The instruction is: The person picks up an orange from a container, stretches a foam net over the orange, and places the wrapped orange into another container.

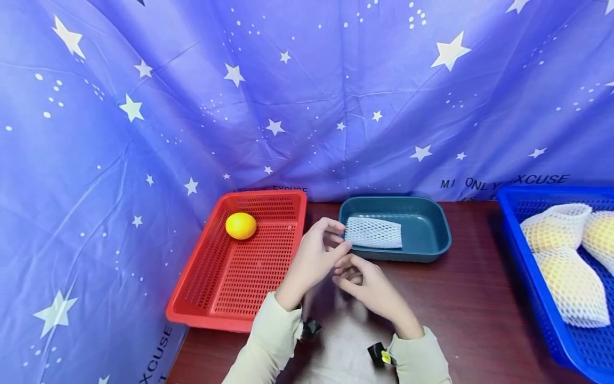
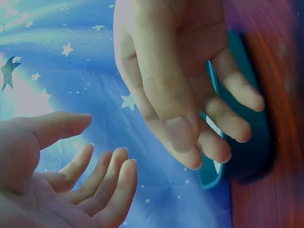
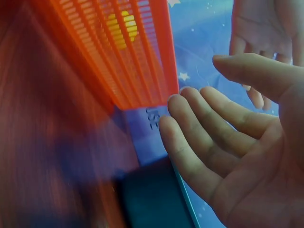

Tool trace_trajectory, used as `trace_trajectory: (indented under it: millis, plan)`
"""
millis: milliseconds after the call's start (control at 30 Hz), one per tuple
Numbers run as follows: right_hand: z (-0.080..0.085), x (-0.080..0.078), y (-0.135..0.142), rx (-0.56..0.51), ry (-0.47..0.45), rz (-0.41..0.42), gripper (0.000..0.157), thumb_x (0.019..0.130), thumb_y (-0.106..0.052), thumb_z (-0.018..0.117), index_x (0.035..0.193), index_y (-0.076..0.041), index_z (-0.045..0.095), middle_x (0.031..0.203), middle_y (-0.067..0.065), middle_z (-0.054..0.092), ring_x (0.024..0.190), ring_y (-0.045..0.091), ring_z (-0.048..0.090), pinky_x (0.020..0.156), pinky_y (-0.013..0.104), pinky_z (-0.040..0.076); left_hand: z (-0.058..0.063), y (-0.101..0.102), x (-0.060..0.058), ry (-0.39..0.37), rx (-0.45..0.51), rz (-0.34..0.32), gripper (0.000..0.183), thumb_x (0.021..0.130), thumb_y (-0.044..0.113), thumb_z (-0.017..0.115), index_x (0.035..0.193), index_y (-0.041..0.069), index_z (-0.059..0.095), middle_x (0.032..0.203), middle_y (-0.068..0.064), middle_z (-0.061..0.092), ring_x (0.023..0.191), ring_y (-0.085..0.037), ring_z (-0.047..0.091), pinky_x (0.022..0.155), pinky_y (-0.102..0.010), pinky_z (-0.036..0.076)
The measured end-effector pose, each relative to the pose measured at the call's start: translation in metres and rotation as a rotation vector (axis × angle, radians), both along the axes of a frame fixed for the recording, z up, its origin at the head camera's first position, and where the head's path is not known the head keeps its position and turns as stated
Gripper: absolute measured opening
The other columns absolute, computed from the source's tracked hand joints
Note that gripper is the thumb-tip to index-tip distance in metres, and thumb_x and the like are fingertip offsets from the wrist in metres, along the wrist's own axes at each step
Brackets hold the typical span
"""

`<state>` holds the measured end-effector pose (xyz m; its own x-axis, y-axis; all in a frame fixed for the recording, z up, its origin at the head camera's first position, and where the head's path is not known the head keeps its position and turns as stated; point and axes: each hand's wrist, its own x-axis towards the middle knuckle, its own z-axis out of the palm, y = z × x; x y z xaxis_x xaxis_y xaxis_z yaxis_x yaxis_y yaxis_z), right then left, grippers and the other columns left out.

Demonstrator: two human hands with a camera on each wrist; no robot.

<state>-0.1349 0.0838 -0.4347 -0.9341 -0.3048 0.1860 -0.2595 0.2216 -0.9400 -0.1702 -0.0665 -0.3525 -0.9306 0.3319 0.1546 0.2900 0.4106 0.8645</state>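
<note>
My left hand (image 1: 315,255) hovers at the left front corner of the dark teal tray (image 1: 424,234), its fingers relaxed and holding nothing. Just below and right of it is my right hand (image 1: 369,282), loosely bent and also without anything in it. A white foam net sleeve (image 1: 374,233) lies flat in the left part of the tray. In the right wrist view the palm and spread fingers (image 3: 209,128) of the right hand show bare. One yellow-orange round fruit (image 1: 241,226), its kind unclear, sits in the red basket (image 1: 299,213) at its back left.
On the right stands a blue basket (image 1: 532,282) with several yellowish fruits (image 1: 571,285) in white foam nets. A starry blue cloth (image 1: 307,96) hangs behind and at the left of the dark red wooden table (image 1: 475,314).
</note>
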Motion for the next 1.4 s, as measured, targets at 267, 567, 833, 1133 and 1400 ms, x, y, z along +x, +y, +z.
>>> trace_trajectory:
  millis: [267, 567, 833, 1133, 1400]
  plan:
    - [-0.003, -0.003, -0.026, -0.007, -0.027, -0.039, 0.027, 0.091, -0.012, 0.07, 0.114, -0.001, 0.061, 0.105, 0.013, 0.066, 0.09, 0.02, 0.068, 0.075, 0.028, 0.057, 0.004, -0.008, -0.013, 0.035, -0.059, -0.008, 0.027, 0.09, 0.009, 0.071, 0.114, 0.002, 0.06, 0.109, -0.013, 0.065, 0.097, -0.024, 0.068, 0.085, -0.039, 0.057]
    - [-0.005, -0.001, -0.06, -0.107, -0.17, -0.048, 0.041, 0.094, -0.022, 0.069, 0.126, -0.003, 0.054, 0.104, 0.012, 0.065, 0.084, 0.026, 0.068, 0.071, 0.036, 0.059, 0.013, -0.022, -0.035, 0.05, -0.185, 0.016, 0.027, 0.091, 0.012, 0.071, 0.114, 0.005, 0.06, 0.112, -0.012, 0.064, 0.1, -0.029, 0.066, 0.087, -0.041, 0.055]
    - [-0.011, 0.002, -0.076, -0.248, -0.267, 0.005, 0.043, 0.093, -0.015, 0.069, 0.127, 0.003, 0.048, 0.1, 0.016, 0.062, 0.073, 0.019, 0.068, 0.061, 0.043, 0.059, 0.012, -0.045, -0.055, 0.009, -0.29, 0.066, 0.029, 0.092, 0.017, 0.07, 0.117, 0.005, 0.06, 0.116, -0.012, 0.062, 0.103, -0.026, 0.064, 0.088, -0.039, 0.055]
    - [-0.01, 0.003, -0.088, -0.435, -0.341, 0.045, 0.044, 0.093, -0.006, 0.067, 0.127, 0.007, 0.042, 0.096, 0.012, 0.057, 0.072, 0.008, 0.064, 0.066, 0.035, 0.06, 0.01, -0.082, -0.088, -0.015, -0.362, 0.14, 0.032, 0.093, 0.016, 0.068, 0.12, 0.0, 0.058, 0.121, -0.018, 0.063, 0.111, -0.031, 0.061, 0.097, -0.043, 0.05]
    - [-0.011, 0.005, -0.094, -0.49, -0.377, 0.068, 0.048, 0.092, -0.005, 0.068, 0.128, 0.008, 0.039, 0.098, 0.011, 0.056, 0.071, 0.01, 0.064, 0.067, 0.033, 0.06, -0.006, -0.107, -0.117, 0.086, -0.897, 0.183, 0.042, 0.093, 0.023, 0.07, 0.123, -0.002, 0.056, 0.121, -0.022, 0.058, 0.112, -0.039, 0.055, 0.097, -0.05, 0.048]
